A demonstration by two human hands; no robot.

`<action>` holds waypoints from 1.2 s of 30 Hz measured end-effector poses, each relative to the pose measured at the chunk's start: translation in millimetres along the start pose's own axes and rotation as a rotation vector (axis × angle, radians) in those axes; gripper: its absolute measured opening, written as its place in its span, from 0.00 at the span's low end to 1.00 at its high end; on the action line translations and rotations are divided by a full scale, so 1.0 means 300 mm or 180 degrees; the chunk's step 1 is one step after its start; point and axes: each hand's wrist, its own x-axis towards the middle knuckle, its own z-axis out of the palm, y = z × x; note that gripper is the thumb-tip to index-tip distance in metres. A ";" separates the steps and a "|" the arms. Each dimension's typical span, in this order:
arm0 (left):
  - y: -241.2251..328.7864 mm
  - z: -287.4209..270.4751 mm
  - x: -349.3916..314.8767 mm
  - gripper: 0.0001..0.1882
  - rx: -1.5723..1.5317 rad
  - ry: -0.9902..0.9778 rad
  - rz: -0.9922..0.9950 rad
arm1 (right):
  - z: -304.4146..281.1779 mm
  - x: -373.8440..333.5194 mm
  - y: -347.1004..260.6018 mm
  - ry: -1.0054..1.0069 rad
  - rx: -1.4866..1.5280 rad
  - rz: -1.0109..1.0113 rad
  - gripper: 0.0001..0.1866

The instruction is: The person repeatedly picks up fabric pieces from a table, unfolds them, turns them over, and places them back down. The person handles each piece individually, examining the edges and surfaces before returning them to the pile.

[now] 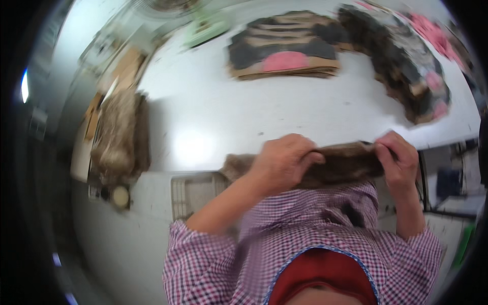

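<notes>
A brown, furry piece of fabric (345,165) is stretched sideways between my two hands, just off the near edge of the table. My left hand (284,162) grips its upper edge near the middle, fingers curled over and thumb pressed on the front. At its right end, my right hand (399,156) pinches the edge between thumb and fingers. A loose end of the piece sticks out to the left, past my left hand. The lower part hangs in front of my checked smock (315,213).
On the white table (229,112), a stack of grey, tan and pink cut pieces (284,46) lies at the back. A curved pile of dark pieces (396,61) is at right. Brown furry pieces (119,134) hang at the left edge. A green fan base (207,28) stands far back.
</notes>
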 end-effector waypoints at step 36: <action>-0.897 -0.342 0.308 0.39 -0.2130 0.1139 -0.2774 | 0.060 0.683 0.871 0.1164 0.1790 0.2714 0.42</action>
